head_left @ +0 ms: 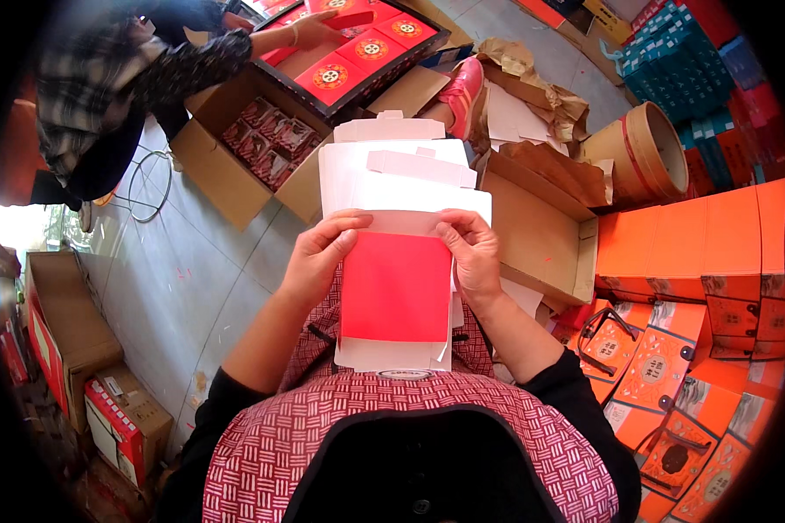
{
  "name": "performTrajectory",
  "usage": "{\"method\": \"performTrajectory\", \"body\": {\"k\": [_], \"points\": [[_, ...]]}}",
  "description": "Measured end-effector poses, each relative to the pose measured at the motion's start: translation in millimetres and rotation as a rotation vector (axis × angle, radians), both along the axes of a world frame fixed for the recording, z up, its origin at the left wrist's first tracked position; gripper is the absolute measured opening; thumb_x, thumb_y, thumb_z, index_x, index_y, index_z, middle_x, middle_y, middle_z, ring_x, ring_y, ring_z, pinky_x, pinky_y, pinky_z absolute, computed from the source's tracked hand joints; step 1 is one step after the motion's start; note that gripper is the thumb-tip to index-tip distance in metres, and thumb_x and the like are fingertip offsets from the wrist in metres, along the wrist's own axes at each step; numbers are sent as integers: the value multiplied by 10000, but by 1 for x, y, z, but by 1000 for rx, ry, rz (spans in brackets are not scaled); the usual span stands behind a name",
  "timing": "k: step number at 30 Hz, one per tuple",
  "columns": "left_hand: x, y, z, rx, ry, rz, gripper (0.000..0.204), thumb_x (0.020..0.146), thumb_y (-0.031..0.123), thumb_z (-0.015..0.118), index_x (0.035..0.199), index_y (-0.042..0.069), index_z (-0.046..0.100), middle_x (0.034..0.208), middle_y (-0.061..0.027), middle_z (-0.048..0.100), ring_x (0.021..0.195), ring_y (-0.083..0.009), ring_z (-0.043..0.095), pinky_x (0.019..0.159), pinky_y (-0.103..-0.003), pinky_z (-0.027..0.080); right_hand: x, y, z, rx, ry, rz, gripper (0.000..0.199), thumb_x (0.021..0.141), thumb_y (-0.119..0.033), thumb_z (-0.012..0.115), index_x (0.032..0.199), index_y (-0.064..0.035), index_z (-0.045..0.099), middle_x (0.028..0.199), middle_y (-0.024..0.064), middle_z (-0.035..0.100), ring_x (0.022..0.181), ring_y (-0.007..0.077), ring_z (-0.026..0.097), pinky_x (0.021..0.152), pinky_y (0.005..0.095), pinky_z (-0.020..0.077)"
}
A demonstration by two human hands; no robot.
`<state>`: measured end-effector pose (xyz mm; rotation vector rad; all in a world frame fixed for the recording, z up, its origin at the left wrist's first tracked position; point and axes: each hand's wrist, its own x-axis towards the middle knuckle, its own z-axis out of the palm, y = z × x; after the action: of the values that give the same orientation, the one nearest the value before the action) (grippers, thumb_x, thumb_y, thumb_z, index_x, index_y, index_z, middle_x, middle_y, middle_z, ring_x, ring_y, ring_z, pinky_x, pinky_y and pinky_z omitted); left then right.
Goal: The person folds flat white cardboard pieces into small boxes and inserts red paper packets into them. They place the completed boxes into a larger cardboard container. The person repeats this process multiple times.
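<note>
Over my lap lies a flat red-and-white box blank (397,288), with a red panel in the middle and pale flaps at its far and near ends. My left hand (323,257) pinches the far left corner of its far flap between thumb and fingers. At the far right corner, my right hand (474,254) grips the same flap, thumb on top. Beyond my hands, more white box blanks (336,174) lie overlapping, with their tabbed flaps pointing away. A patterned red apron covers my lap beneath the blank.
At the far left, a person's hand (318,30) reaches over a black-edged tray of red boxes (358,74). An open carton (227,187) holds small packets. To the right are an empty cardboard box (541,253), a round tub (641,152) and stacked orange boxes (680,235).
</note>
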<state>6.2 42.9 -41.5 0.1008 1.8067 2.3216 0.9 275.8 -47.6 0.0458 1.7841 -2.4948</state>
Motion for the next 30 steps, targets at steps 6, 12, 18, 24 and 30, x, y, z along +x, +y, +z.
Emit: {"method": "performTrajectory", "body": {"k": [6, 12, 18, 24, 30], "points": [[8, 5, 24, -105, 194, 30, 155, 902, -3, 539, 1013, -38, 642, 1142, -118, 592, 1077, -193, 549, 934, -300, 423, -34, 13, 61, 188, -1, 365, 181, 909, -197, 627, 844, -35, 578, 789, 34, 637, 770, 95, 584, 721, 255, 481], [12, 10, 48, -208, 357, -40, 124, 891, -43, 533, 972, -24, 625, 1149, -116, 588, 1073, -195, 558, 913, -293, 443, -66, 4, 104, 461, -155, 866, 118, 812, -119, 716, 795, -30, 641, 883, 56, 664, 775, 80, 586, 677, 234, 471], [15, 17, 43, 166, 270, -24, 332, 879, -97, 517, 1175, 37, 447, 1291, -141, 467, 1191, -231, 497, 980, -347, 437, -66, -5, 109, 420, -116, 852, 237, 789, -82, 728, 1007, 0, 684, 966, 102, 685, 893, 117, 628, 777, 248, 505], [15, 15, 39, 176, 283, -33, 416, 881, -33, 569, 1239, 59, 378, 1322, -146, 448, 1265, -254, 448, 1026, -379, 421, -56, -9, 111, 447, -201, 777, 294, 789, 8, 692, 1083, 1, 677, 933, 78, 699, 864, 104, 636, 777, 228, 514], [19, 16, 41, 165, 228, -19, 331, 892, -13, 564, 1210, 16, 473, 1312, -140, 457, 1260, -240, 452, 1032, -366, 409, -46, -8, 95, 558, 151, 717, 226, 760, -17, 694, 984, -19, 713, 964, 102, 712, 887, 133, 658, 812, 271, 508]]}}
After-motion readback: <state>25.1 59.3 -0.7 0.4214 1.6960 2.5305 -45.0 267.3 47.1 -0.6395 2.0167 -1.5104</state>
